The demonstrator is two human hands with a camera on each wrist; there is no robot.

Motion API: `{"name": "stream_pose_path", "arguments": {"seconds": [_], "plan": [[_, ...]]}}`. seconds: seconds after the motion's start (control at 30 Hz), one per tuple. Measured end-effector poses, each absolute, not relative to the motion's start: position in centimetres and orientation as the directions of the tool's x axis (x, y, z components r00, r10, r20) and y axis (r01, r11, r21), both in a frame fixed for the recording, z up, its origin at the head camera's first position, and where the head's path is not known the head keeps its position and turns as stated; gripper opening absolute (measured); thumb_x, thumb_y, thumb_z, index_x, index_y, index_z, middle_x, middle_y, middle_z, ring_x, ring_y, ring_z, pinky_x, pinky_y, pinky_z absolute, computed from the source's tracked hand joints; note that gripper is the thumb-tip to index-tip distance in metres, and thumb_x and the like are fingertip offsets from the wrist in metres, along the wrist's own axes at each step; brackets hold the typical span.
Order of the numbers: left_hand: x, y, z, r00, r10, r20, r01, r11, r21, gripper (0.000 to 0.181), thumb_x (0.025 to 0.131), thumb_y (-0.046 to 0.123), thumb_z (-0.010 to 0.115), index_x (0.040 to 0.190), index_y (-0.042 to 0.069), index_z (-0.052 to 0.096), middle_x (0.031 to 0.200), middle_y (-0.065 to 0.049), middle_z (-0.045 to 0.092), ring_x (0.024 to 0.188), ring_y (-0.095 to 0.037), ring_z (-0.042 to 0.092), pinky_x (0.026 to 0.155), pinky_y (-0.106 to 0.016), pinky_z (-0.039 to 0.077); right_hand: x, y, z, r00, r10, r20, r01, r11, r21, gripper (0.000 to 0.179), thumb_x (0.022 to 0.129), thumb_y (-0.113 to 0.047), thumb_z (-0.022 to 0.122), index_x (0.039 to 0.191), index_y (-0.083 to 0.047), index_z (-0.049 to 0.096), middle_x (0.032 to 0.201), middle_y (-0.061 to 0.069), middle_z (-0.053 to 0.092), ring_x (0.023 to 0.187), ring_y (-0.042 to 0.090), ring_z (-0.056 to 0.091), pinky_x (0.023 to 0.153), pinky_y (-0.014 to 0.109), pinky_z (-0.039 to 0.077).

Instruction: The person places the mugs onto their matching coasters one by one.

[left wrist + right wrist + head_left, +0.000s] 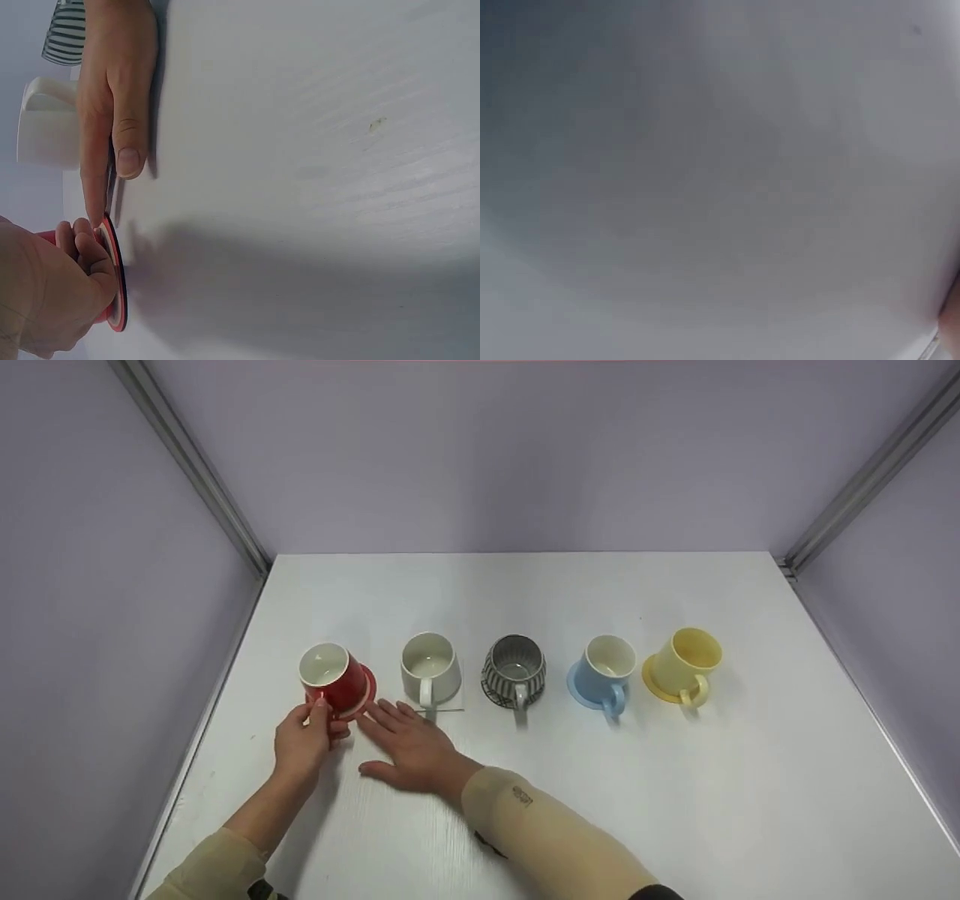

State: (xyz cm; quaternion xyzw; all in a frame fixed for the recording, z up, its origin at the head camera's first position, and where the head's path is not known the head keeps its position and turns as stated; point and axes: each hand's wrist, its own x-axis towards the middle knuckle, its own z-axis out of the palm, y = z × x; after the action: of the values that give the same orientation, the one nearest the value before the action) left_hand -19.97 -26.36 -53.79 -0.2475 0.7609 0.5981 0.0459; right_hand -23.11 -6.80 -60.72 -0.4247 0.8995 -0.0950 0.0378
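In the head view, my left hand [302, 742] grips the handle of a red mug [343, 688] with a white inside. The mug stands at the left over a round red coaster [370, 688], which shows along its right side. My right hand [414, 751] lies palm down, fingers straight, its fingertips at the coaster's near right edge. The left wrist view shows the coaster's rim [118, 289] beside the left hand, with the right index fingertip touching or very near it. Only a sliver of hand [951, 330] enters the blurred right wrist view.
Right of the red mug, a white mug [431, 671] stands on a white square coaster [454, 706]. Further along are a grey striped mug [514, 669], a light blue mug [602, 679] and a yellow mug [681, 666], each on a coaster. Walls bound the white table [675, 795].
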Motion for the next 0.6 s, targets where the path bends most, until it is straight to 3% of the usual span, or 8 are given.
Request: {"name": "stream_pose_path", "arguments": {"seconds": [0.17, 0.33, 0.47, 0.6], "plan": [[-20.4, -26.5, -53.6, -0.864, -0.327, -0.382, -0.457, 0.192, 0.869, 0.059, 0.114, 0.043, 0.044, 0.149, -0.005, 0.046, 0.096, -0.008, 0.076, 0.088, -0.014, 0.074, 0.082, -0.023, 0.059, -22.4, -5.5, -59.9, -0.617, -0.787, 0.014, -0.759, 0.591, -0.273, 0.079, 0.108, -0.067, 0.030, 0.172, -0.024, 0.014, 0.178, 0.002, 0.014, 0.164, 0.020, 0.008, 0.131, 0.034, 0.005], [-20.6, -26.7, -53.1, -0.851, -0.370, -0.372, -0.477, 0.249, 0.843, 0.073, 0.111, 0.053, 0.044, 0.156, -0.002, 0.032, 0.102, -0.010, 0.073, 0.094, -0.022, 0.073, 0.079, -0.023, 0.057, -21.8, -3.3, -58.7, -0.595, -0.803, 0.021, -0.778, 0.570, -0.264, 0.078, 0.109, -0.066, 0.032, 0.172, -0.024, 0.016, 0.177, 0.005, 0.019, 0.163, 0.023, 0.012, 0.131, 0.035, 0.009], [-20.5, -26.0, -52.1, -0.863, -0.398, -0.311, -0.447, 0.314, 0.838, 0.074, 0.109, 0.059, 0.043, 0.152, 0.000, 0.031, 0.106, -0.015, 0.070, 0.096, -0.029, 0.069, 0.073, -0.029, 0.052, -21.6, -0.9, -57.5, -0.594, -0.805, 0.015, -0.774, 0.565, -0.286, 0.076, 0.109, -0.063, 0.038, 0.171, -0.022, 0.021, 0.175, 0.007, 0.025, 0.162, 0.022, 0.018, 0.131, 0.035, 0.012], [-20.5, -24.5, -51.0, -0.911, -0.376, -0.172, -0.329, 0.408, 0.852, 0.063, 0.108, 0.056, 0.047, 0.139, 0.001, 0.042, 0.112, -0.017, 0.067, 0.096, -0.028, 0.067, 0.074, -0.031, 0.053, -21.9, 2.0, -56.2, -0.601, -0.797, 0.064, -0.776, 0.563, -0.284, 0.073, 0.110, -0.057, 0.046, 0.168, -0.016, 0.032, 0.170, 0.011, 0.037, 0.158, 0.025, 0.030, 0.130, 0.038, 0.019]]}}
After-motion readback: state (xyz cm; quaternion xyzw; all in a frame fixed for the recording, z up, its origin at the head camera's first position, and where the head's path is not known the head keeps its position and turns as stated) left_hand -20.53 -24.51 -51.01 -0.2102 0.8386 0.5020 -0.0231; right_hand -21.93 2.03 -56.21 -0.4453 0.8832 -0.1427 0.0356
